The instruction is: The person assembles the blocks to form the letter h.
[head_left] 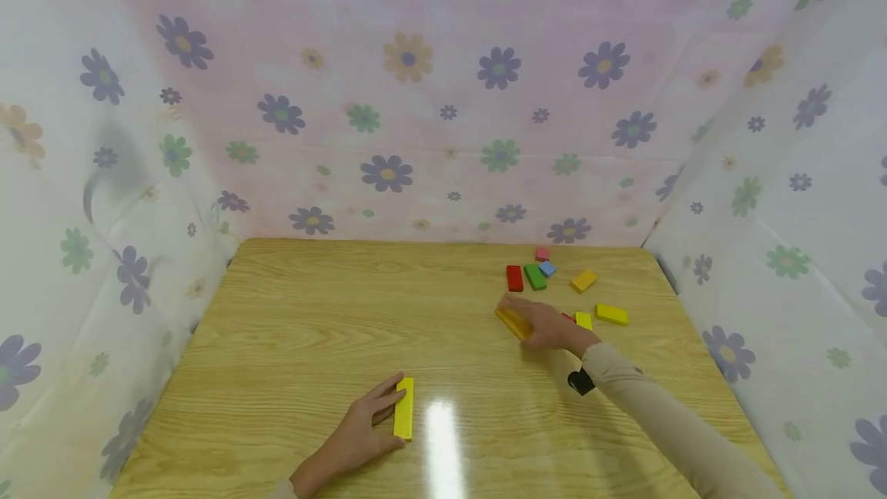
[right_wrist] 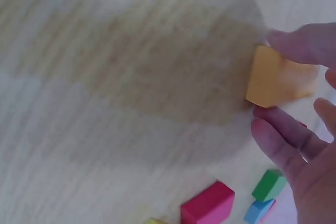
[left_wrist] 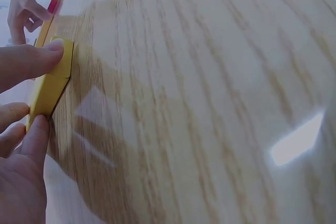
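My left hand (head_left: pixel 360 426) holds a long yellow block (head_left: pixel 404 409) at the front of the wooden table, thumb at one end and fingertips at the other. In the left wrist view this yellow block (left_wrist: pixel 50 93) stands close on the tabletop. Farther back and to the right, my right hand (head_left: pixel 543 323) grips an orange block (head_left: pixel 513 324) between thumb and fingers. The right wrist view shows the near end of that orange block (right_wrist: pixel 264 77), with the thumb on one side and fingertips on the other.
Behind my right hand lie a red block (head_left: pixel 514 278), a green block (head_left: pixel 535 276), a small blue block (head_left: pixel 547 269) and a pink one (head_left: pixel 543 253). An orange block (head_left: pixel 584 281) and yellow blocks (head_left: pixel 612 314) lie right of them. Flowered cloth (head_left: pixel 443 137) walls the table's back and sides.
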Demonstrator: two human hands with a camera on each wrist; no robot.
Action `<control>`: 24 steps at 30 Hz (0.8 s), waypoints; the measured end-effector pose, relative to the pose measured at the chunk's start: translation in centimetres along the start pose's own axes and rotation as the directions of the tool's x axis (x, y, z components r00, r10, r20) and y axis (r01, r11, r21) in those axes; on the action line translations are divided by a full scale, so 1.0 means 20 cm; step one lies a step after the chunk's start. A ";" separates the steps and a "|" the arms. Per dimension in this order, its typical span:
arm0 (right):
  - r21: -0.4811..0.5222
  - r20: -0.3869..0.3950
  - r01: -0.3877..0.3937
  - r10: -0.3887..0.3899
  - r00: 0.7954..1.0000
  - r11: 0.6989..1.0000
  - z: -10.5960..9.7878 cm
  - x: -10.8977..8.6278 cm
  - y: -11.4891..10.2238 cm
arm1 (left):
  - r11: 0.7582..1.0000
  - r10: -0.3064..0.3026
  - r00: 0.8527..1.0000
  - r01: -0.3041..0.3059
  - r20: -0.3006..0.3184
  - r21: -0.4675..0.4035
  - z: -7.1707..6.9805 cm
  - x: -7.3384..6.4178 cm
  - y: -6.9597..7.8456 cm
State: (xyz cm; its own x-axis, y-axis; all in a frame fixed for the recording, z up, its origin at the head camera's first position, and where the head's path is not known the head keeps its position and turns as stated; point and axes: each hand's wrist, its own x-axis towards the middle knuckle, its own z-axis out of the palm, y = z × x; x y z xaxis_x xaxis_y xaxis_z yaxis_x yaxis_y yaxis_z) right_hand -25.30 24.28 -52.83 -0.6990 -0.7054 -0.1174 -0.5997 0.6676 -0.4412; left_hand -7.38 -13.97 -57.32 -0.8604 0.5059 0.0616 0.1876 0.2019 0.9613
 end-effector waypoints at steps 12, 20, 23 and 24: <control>-0.005 -0.038 -0.065 0.065 0.997 0.998 -0.01 -0.02 -0.02 | 1.000 0.002 1.000 -0.002 -0.015 0.008 0.00 -0.01 0.00; 0.085 -0.105 -0.129 0.138 0.985 0.988 0.00 -0.04 -0.02 | 0.997 -0.012 0.999 0.015 -0.037 0.082 0.03 -0.02 0.01; 0.107 -0.139 -0.153 0.167 0.976 0.982 0.00 -0.05 -0.01 | 0.994 0.008 0.998 -0.002 -0.056 0.109 0.04 -0.02 0.00; 0.107 -0.153 -0.158 0.174 0.973 0.982 0.00 -0.05 0.00 | 0.993 0.011 0.998 -0.003 -0.064 0.114 0.04 -0.02 0.00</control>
State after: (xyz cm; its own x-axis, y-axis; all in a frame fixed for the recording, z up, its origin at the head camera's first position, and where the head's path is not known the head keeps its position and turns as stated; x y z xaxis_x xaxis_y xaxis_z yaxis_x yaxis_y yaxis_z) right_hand -24.56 24.96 -52.63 -0.8439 -0.5337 -0.0544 -0.4360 0.7415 -0.5100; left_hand -6.62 -13.46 -57.53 -0.8870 0.4532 0.0888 0.2432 0.2948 0.9241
